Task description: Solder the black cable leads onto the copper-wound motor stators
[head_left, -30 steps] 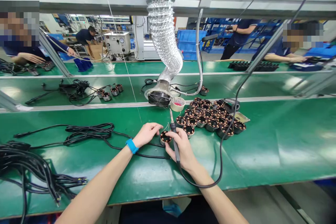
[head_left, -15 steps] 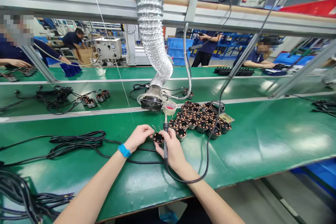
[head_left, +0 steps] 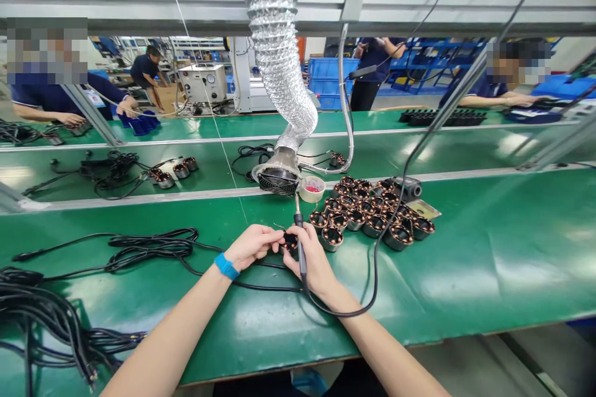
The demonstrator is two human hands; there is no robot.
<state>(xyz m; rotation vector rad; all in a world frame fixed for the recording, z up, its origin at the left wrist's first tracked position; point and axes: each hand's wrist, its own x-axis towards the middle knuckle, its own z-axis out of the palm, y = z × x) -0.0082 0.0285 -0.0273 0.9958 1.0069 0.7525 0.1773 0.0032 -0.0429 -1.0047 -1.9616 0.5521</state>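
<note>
Left hand [head_left: 254,245]: thumb and fingers drawn together at the left edge of the coil ring [head_left: 289,242] – cannot tell whether a wire is pinched between them.
Right hand [head_left: 313,260]: grasping the soldering iron [head_left: 302,251], thumb and fingertips also steadying the ring's right side.
Coil ring: between both hands, low over the green counter [head_left: 465,260]; whether it rests there is hidden.
Iron: near upright, tip pointing away, just beside the fan [head_left: 278,181].
Black cables [head_left: 153,242]: on the counter, running beneath the left wrist.
Spare coil rings [head_left: 375,227]: clustered beyond the right hand.
Step, judged: finger work at the ring's leads – iron parked in the grip, not applied.
Next move calls for: a steady ring, fingers clear of the tip.
</note>
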